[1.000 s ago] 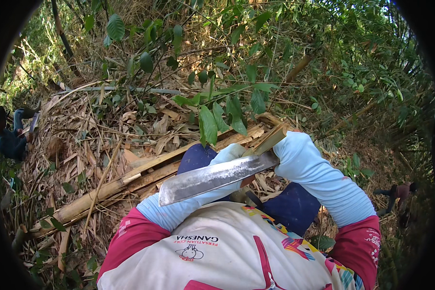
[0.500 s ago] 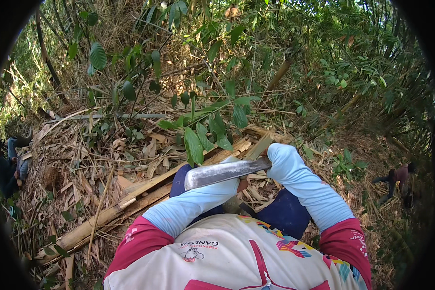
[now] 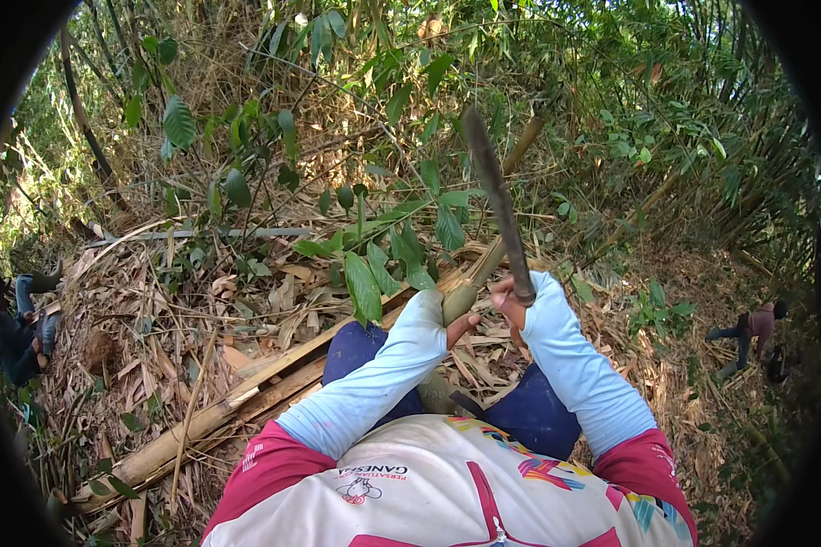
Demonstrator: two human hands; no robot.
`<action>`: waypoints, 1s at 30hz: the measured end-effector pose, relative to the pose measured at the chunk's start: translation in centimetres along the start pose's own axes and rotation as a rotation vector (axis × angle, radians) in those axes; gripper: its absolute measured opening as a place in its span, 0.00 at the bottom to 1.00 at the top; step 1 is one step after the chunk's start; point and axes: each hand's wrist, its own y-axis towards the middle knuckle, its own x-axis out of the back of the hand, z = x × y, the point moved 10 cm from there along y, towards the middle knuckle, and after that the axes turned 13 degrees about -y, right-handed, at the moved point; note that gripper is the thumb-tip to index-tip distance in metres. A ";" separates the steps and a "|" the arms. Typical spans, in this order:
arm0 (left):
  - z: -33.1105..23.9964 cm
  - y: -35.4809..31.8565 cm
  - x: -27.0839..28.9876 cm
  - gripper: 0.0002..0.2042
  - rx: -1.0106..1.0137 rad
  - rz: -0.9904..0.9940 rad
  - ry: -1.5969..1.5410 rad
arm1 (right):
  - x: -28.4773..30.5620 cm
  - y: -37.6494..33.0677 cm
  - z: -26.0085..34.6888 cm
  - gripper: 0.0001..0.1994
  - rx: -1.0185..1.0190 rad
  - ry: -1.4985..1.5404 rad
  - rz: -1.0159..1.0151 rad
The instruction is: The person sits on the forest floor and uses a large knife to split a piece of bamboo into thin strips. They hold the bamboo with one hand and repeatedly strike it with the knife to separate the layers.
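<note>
My right hand (image 3: 513, 308) is closed round the handle of a machete (image 3: 498, 182), whose dark blade points up and away, tilted a little to the left. Beside it, my left hand (image 3: 454, 326) grips a bamboo piece (image 3: 462, 299) with a greenish-tan rounded end; its thumb stretches toward the right hand. The far end of that piece slants up to the right, close to the machete. Light blue sleeves run over both wrists and cover much of the left hand. Below the hands are my bent knees in dark blue trousers (image 3: 531, 410).
Split bamboo poles (image 3: 201, 415) lie slantwise on the left, over dry leaf litter (image 3: 155, 319). A leafy green branch (image 3: 363, 284) hangs just beyond my left hand. One person (image 3: 18, 324) is at the far left, another (image 3: 753, 333) at the right. Dense bamboo grows behind.
The machete has swung from lying flat across my left forearm to standing upright, blade away from me. My left hand and the bamboo piece in it now show.
</note>
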 end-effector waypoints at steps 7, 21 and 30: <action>1.3 -0.8 -0.3 0.20 -0.110 -0.079 -0.116 | 3.4 3.1 2.3 0.20 0.088 0.126 -0.217; 4.2 1.0 1.1 0.17 -0.160 -0.272 -0.017 | -1.3 2.3 5.9 0.15 0.281 -0.523 -0.317; 3.3 -0.5 0.9 0.20 -0.129 -0.081 -0.569 | 3.7 7.2 0.4 0.13 -0.061 0.343 -0.181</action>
